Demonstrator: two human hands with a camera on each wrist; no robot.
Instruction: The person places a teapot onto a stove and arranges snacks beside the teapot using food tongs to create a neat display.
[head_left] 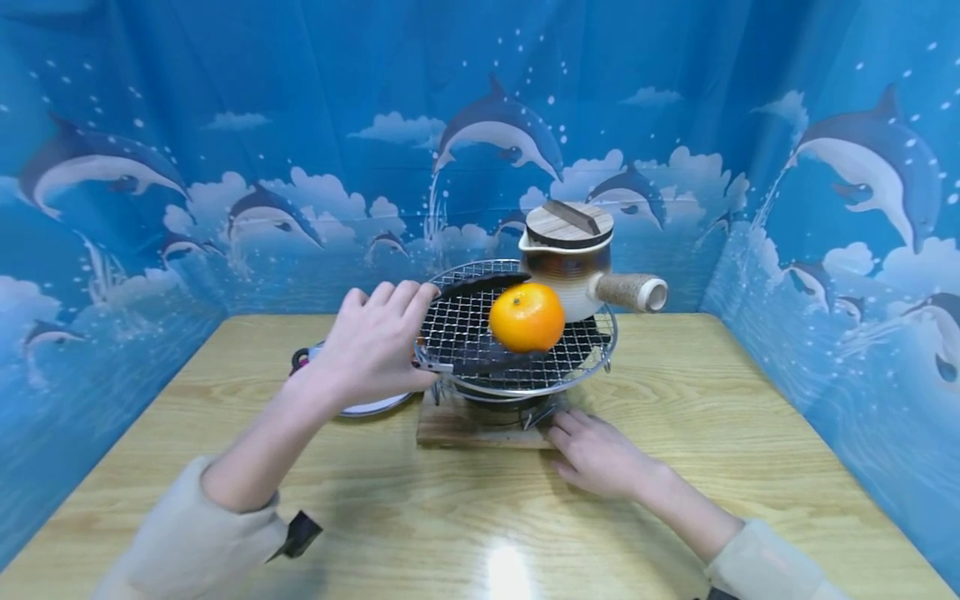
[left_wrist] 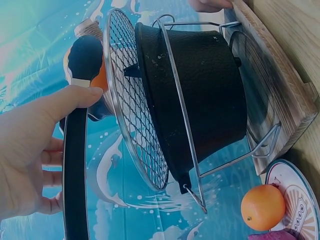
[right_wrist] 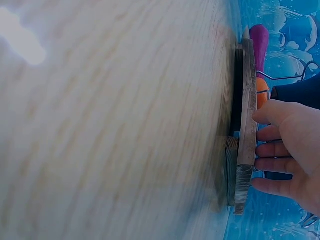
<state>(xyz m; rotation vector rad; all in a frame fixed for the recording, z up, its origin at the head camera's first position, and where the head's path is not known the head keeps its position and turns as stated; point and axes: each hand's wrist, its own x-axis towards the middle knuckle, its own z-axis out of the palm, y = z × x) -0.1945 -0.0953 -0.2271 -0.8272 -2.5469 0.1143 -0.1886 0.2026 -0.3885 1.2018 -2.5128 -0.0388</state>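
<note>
In the head view my left hand (head_left: 375,342) holds black tongs (head_left: 480,285) with the thumb on one arm and the fingers on the other. Between the tong tips is an orange fruit (head_left: 527,317) with a small green stem end, over the round wire grill (head_left: 461,329). The grill tops a black pot-shaped stove (left_wrist: 195,95) in a metal wire stand, on a wooden board (head_left: 480,438). At the board's front right, my right hand (head_left: 600,457) has its fingertips against the edge; the right wrist view shows those fingers extended along the board.
A side-handled teapot (head_left: 566,271) with a wooden lid sits on the grill's back right. Left of the stove, partly behind my left hand, lies a plate (head_left: 375,407); the left wrist view shows another orange fruit (left_wrist: 263,207) and a purple object (left_wrist: 274,236) there. A dolphin-print curtain (head_left: 300,125) surrounds the table.
</note>
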